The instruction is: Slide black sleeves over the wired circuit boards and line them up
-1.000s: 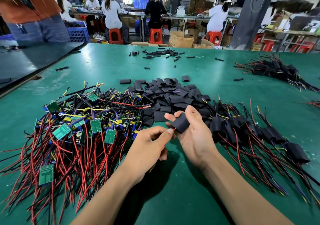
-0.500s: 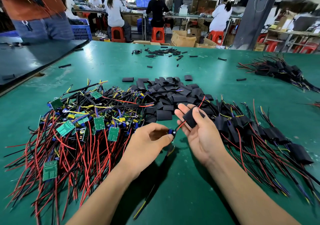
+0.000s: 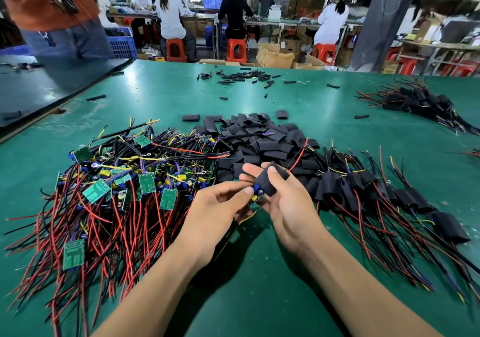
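My right hand (image 3: 287, 206) grips a black sleeve (image 3: 272, 180) between thumb and fingers above the green table (image 3: 259, 297). My left hand (image 3: 218, 214) pinches a small wired circuit board (image 3: 255, 195) whose blue end pokes out of the sleeve's lower mouth; its red wire sticks out of the top. A heap of bare green boards with red and black wires (image 3: 111, 193) lies to the left. Loose black sleeves (image 3: 262, 142) are piled behind my hands. Sleeved boards (image 3: 376, 193) lie in a row to the right.
A second bundle of sleeved boards (image 3: 415, 103) sits at the far right, and scattered small black tubing pieces (image 3: 246, 75) lie at the back. A dark panel (image 3: 52, 84) borders the table on the left. People sit at benches beyond the table.
The wires have been threaded through the sleeve and the board is now drawn into its lower end. My hands have come closer together, the right thumb now on the sleeve.
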The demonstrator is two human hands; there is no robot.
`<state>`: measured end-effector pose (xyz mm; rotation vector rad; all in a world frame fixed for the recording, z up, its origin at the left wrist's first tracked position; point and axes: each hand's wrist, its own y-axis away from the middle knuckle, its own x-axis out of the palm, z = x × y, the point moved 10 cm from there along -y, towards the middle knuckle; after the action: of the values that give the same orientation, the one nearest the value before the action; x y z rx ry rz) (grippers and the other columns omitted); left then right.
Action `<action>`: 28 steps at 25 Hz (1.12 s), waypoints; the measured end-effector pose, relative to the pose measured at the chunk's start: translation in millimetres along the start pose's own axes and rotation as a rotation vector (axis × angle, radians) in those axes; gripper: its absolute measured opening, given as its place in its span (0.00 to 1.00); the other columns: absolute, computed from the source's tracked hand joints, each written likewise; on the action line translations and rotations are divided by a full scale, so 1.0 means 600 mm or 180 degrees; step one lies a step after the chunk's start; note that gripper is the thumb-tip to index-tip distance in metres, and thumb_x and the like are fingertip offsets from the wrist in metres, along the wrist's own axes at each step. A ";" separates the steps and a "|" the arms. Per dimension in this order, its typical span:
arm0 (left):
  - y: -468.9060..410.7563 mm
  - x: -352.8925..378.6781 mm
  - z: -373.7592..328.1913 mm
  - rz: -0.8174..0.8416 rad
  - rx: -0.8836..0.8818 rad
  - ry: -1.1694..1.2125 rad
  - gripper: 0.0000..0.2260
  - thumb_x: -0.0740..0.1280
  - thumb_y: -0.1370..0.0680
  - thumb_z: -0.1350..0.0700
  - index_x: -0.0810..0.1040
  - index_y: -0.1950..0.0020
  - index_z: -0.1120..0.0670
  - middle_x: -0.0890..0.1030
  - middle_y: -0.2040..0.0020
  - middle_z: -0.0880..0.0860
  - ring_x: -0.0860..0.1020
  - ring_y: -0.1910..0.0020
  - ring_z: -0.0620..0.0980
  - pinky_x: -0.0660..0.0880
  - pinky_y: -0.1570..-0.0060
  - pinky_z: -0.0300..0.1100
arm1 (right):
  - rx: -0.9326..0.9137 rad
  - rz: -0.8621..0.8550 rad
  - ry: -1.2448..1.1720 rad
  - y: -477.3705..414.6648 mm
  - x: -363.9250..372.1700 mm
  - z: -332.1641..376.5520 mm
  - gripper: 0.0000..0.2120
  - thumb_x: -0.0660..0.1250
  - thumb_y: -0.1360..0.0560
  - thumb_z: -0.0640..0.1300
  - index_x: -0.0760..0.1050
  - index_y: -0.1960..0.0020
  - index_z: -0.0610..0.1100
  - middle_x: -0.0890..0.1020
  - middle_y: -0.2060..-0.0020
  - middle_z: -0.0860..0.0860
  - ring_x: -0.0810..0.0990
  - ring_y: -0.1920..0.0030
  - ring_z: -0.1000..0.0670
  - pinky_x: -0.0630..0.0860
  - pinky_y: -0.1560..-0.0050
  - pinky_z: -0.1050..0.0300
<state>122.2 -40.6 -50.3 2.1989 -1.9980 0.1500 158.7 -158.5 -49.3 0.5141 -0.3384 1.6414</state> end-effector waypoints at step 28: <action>0.006 0.025 0.034 0.0435 -0.1001 0.1299 0.16 0.75 0.35 0.61 0.82 0.49 0.60 0.83 0.62 0.56 0.81 0.69 0.48 0.79 0.66 0.36 | -0.0268 -0.0110 0.0535 -0.004 -0.023 0.010 0.18 0.75 0.38 0.61 0.84 0.64 0.45 0.81 0.66 0.48 0.72 0.66 0.49 0.67 0.61 0.53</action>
<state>119.1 -59.5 -67.1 1.6830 -1.7984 0.2585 163.1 -173.2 -51.4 0.3145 -0.2711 1.6174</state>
